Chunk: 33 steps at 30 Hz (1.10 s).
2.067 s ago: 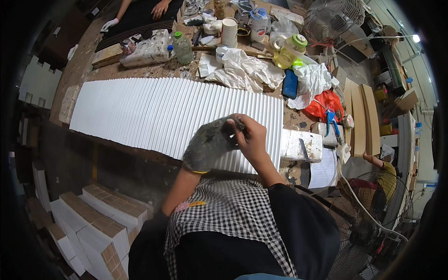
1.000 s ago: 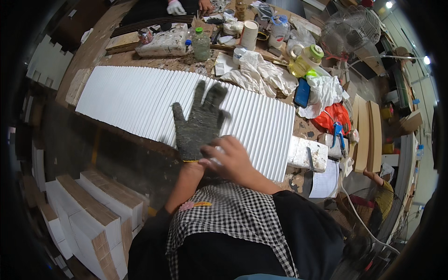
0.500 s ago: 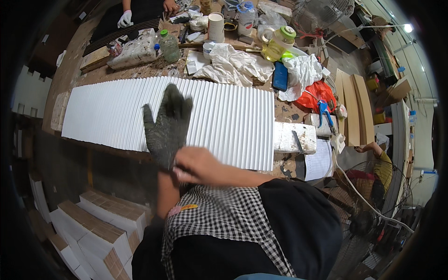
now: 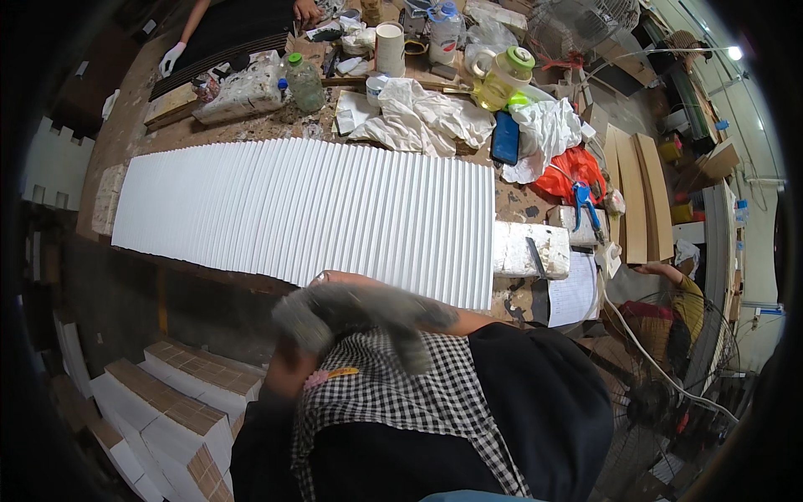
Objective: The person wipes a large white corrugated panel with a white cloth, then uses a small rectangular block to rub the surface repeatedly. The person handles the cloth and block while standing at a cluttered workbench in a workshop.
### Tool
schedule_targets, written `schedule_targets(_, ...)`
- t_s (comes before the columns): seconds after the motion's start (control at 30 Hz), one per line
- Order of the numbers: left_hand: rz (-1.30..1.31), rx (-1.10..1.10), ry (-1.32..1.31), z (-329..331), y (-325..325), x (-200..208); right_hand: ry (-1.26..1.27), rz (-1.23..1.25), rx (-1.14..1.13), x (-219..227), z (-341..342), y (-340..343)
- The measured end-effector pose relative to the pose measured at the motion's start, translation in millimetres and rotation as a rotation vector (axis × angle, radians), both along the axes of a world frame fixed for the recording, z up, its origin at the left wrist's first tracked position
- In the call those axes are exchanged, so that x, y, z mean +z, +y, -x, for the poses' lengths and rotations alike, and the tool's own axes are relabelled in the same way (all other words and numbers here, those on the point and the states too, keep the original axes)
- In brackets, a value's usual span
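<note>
we have our left hand [image 4: 360, 314], in a dark grey knit glove [image 4: 303, 322], held across the front of our black-and-white checked apron [image 4: 393, 406]. it is badly blurred, so we cannot tell whether its fingers close on anything. our bare right hand [image 4: 339, 277] lies mostly behind the glove, near the front edge of the workbench [image 4: 514, 201]; only a little skin shows, and we cannot tell whether it is open or closed.

just beyond both hands, a long row of narrow white strips [image 4: 309, 213] lies side by side along the front of the bench. at its right end sits a stained white block [image 4: 508, 249] with a thin dark tool [image 4: 535, 256] on it. near that we see a written sheet [image 4: 573, 289], a blue-handled tool [image 4: 582, 199] and a red plastic bag [image 4: 573, 173]. behind the strips are a crumpled white cloth [image 4: 418, 121], a phone [image 4: 505, 138], a green-lidded jug [image 4: 505, 81] with yellowish liquid, and a clear bottle [image 4: 306, 90] with a green cap.

at the far left, a co-worker's white-gloved hand [image 4: 171, 58] is beside some dark strips [image 4: 222, 58]. white blocks with brown faces [image 4: 159, 402] are stacked below us on the left.
</note>
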<state>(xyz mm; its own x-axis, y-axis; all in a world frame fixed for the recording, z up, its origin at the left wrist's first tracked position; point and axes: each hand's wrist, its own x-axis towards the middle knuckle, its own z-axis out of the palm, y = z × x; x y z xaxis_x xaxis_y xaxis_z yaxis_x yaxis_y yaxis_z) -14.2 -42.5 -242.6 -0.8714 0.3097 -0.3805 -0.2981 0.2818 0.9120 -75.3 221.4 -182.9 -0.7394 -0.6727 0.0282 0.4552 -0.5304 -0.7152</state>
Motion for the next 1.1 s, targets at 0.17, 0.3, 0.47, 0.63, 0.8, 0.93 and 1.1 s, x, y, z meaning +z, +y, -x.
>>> schedule_targets(0.17,0.115,-0.144,-0.051,-36,-24,-14,0.087,-0.164,-0.046,-8,11,-1)
schedule_targets(0.3,0.18,-0.207,-0.047,-50,-43,-23,-0.46,0.255,-0.025,-7,24,4)
schedule_targets(0.47,0.195,-0.286,0.002,-60,-71,-57,0.131,-0.376,-0.117,-24,21,-46)
schedule_targets(0.63,0.413,-0.433,0.123,-55,-52,-40,0.169,-0.223,0.134,-51,21,-55)
schedule_targets(0.8,0.395,-0.289,0.017,-78,-64,-13,0.788,-1.214,-0.181,-41,127,42)
schedule_targets(0.93,0.382,-0.23,-0.012,-91,-64,-5,0.501,-2.08,-0.588,-75,238,172)
schedule_targets(1.1,0.355,-0.208,0.008,-81,-46,-4,0.375,-2.115,-0.389,-178,278,261)
